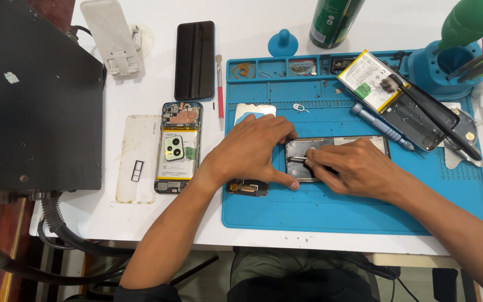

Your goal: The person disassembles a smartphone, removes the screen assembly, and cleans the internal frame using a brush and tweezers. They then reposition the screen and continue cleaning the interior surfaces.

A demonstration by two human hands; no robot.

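Observation:
An opened phone chassis [304, 152] lies on the blue work mat [359, 212]. My left hand [255, 151] rests flat on the left end of it, thumb stretched along its lower edge. My right hand [350, 166] pinches thin metal tweezers [297, 159], their tip pointing left into the chassis. A small circuit board [247, 188] peeks out under my left wrist. Behind my left hand lies a white plate [257, 111] with a blue tab on it.
Another opened phone [178, 146] and a clear back cover [136, 157] lie left of the mat. A dark phone [195, 59] lies farther back. A battery [368, 78], a screen frame [420, 117], a blue screwdriver [381, 126] and a green can [334, 21] sit at the back right. A black box [29, 100] stands on the left.

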